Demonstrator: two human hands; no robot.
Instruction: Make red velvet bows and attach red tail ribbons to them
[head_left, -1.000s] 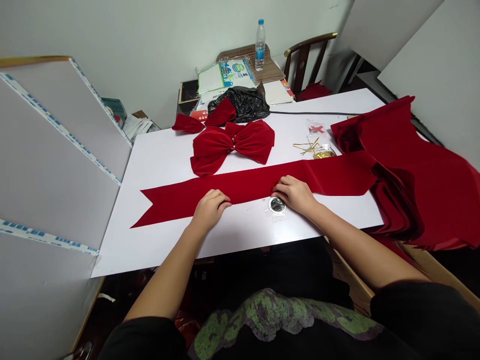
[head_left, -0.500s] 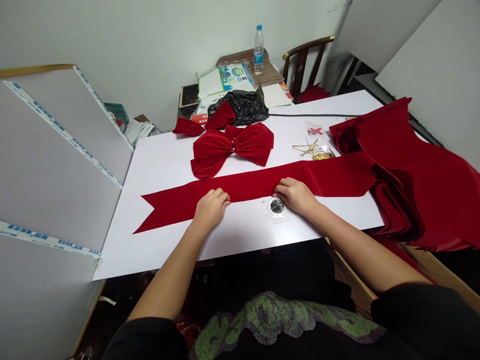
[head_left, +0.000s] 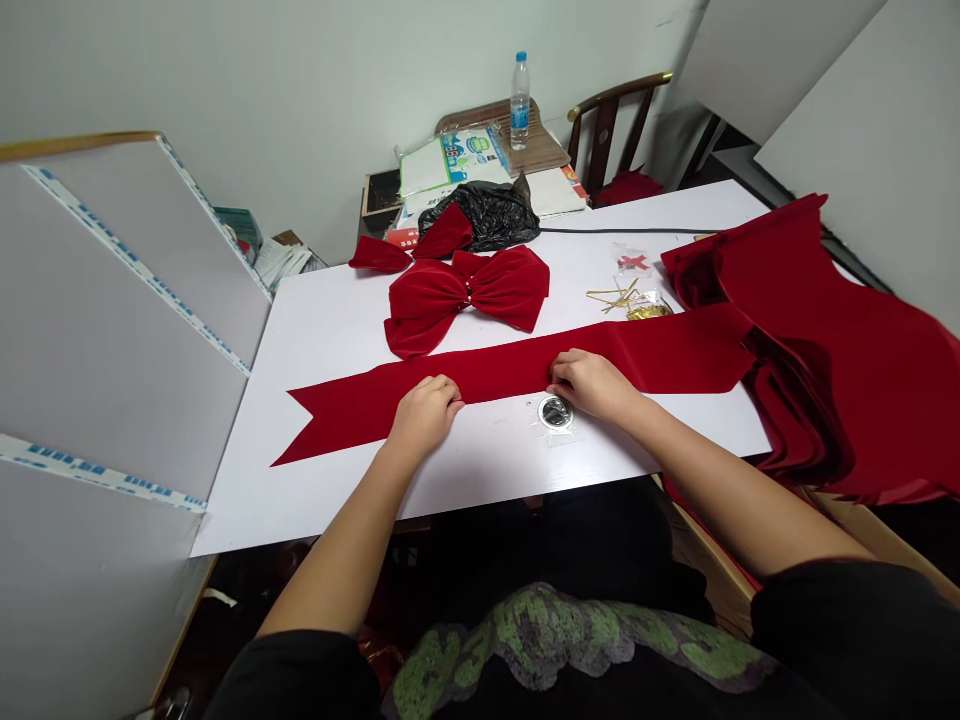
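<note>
Little change: our left hand (head_left: 426, 411) and right hand (head_left: 591, 383) stay at the flat red ribbon (head_left: 508, 370); fingers curled, can't tell grip.

Ribbon (head_left: 502, 370) plain red; table (head_left: 495, 460) white; packet contents (head_left: 649, 312) apparently gold.

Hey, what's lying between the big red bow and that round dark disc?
In the head view, the long red ribbon lies between the bow and the disc; the right hand touches the ribbon nearby.
</note>
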